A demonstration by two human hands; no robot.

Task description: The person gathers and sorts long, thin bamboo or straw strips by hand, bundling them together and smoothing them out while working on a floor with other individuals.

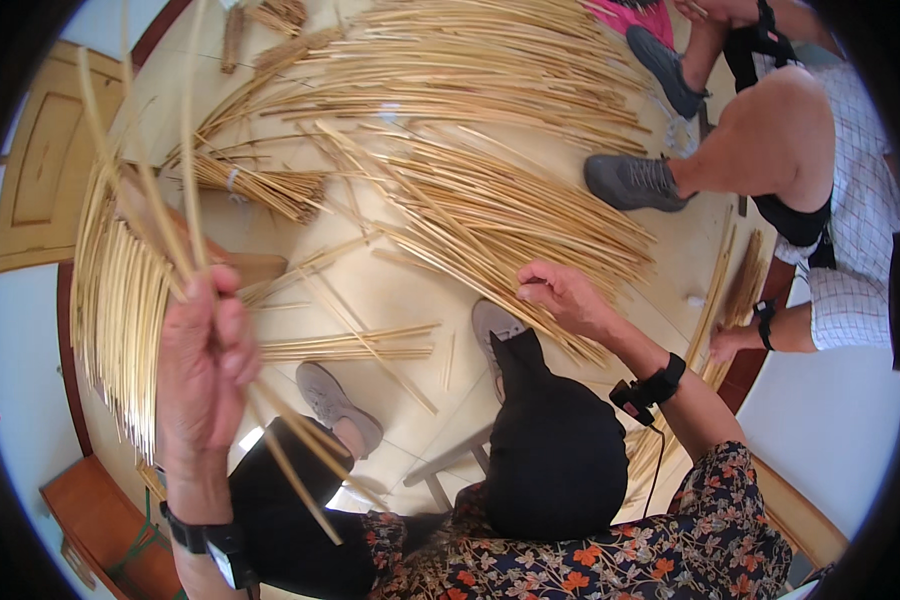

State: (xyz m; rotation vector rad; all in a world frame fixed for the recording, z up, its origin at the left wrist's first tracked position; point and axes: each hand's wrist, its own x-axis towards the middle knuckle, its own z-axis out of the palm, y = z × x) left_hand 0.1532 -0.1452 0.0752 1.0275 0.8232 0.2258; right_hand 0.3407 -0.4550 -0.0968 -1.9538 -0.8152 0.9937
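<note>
My left hand is raised at the left, closed around several long, thin straw-coloured stalks. Their upper ends fan out past the top of my fist, and the lower ends stick out toward my lap. My right hand is low over the near end of a loose pile of similar stalks, with its fingers curled. Whether a stalk is pinched in it cannot be made out. Left of the raised hand, a dense row of evenly laid stalks hangs down beside a wooden piece.
A wider stalk pile covers the far floor. A tied bundle lies left of centre, near loose stalks. At the right, another person's shoe and hand are close to the stalks. An orange-brown bench stands lower left.
</note>
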